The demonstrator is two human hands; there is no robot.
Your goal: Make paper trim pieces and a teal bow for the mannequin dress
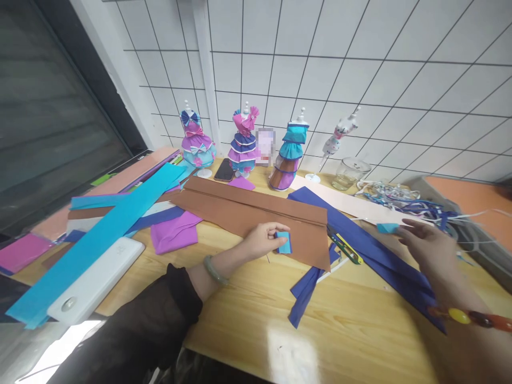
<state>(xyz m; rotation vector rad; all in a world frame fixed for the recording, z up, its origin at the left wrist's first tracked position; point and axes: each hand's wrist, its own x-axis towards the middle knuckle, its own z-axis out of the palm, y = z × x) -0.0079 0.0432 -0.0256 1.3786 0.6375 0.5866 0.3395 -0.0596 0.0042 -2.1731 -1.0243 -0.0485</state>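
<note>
Centrally, L hand point(262, 240) is pinching a small folded turquoise piece point(284, 242) btwn thumb and fingers, resting it on the brown paper sheet point(256, 210) on the wooden table point(340, 325). R hand point(426, 242) is reaching w/ fingers loosely extended over the dark blue strips point(384, 256); a turquoise scrap point(387, 228) is lying at its fingertips, grip unclear. Yellow-handled cutter point(344, 246) is sitting just beside the brown sheet's R corner. Four dressed mini mannequins point(244, 144) are standing along the tiled wall.
</note>
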